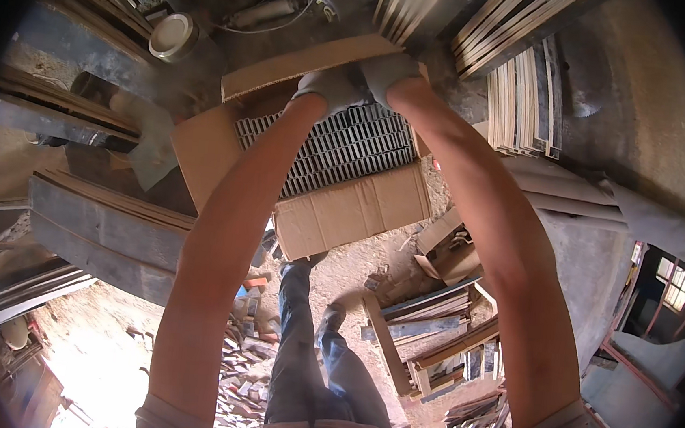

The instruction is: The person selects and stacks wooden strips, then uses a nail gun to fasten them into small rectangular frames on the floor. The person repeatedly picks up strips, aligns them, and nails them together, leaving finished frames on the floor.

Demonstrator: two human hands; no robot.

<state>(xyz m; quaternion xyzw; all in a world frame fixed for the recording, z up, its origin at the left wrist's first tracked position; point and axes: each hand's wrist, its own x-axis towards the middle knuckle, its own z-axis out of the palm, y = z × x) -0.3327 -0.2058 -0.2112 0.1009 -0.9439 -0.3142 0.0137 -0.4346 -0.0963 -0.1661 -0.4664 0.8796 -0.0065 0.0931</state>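
Observation:
Both my arms stretch forward over an open cardboard box [351, 207] packed with rows of small, thin grey rectangular pieces [348, 153]. My left hand [333, 89], in a grey glove, is at the box's far side, over the far rows. Close beside it on the right, my right hand [389, 73], gloved the same way, reaches to the far flap [290, 67]. The fingers of both hands point away from me and blur into shadow, so I cannot make out their grip.
Stacked boards [105, 226] stand at left, and thin wooden strips [523, 99] at upper right. A round lidded can [173, 37] sits at upper left. Loose wood offcuts [247, 369] litter the floor by my legs. A wooden frame [388, 344] holding scrap lies to their right.

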